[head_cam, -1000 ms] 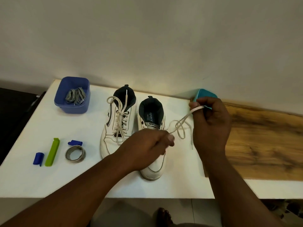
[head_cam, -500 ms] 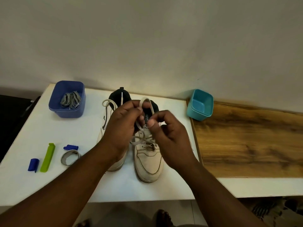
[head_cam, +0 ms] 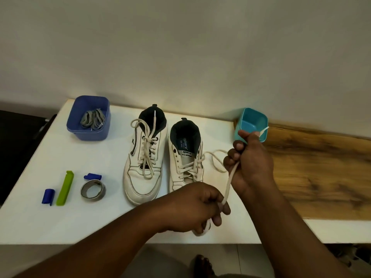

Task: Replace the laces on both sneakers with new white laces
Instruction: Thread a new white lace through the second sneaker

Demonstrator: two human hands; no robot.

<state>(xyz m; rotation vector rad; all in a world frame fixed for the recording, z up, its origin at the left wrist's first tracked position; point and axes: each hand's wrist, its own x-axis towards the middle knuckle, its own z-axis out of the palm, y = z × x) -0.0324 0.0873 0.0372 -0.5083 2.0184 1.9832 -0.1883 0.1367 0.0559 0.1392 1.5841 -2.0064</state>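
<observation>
Two white sneakers stand side by side on the white table (head_cam: 100,221), toes toward me. The left sneaker (head_cam: 143,157) is fully laced with a white lace, its ends loose at the collar. The right sneaker (head_cam: 185,155) is laced over its lower eyelets only. Its white lace (head_cam: 227,185) runs out to the right in a loop. My right hand (head_cam: 251,163) grips that lace, the tip sticking up past the knuckles. My left hand (head_cam: 197,205) holds a lower stretch of the same lace in front of the right sneaker's toe, which it hides.
A blue bin (head_cam: 89,119) at the back left holds grey laces. An empty teal cup (head_cam: 253,122) stands at the back right beside a wooden board (head_cam: 321,173). A tape roll (head_cam: 92,190), a green clip (head_cam: 65,187) and two blue caps lie at the left.
Both hands left the right sneaker's tongue. My right hand pulled the lace out to the right; my left hand dropped toward the front edge, stretching the lace between them.
</observation>
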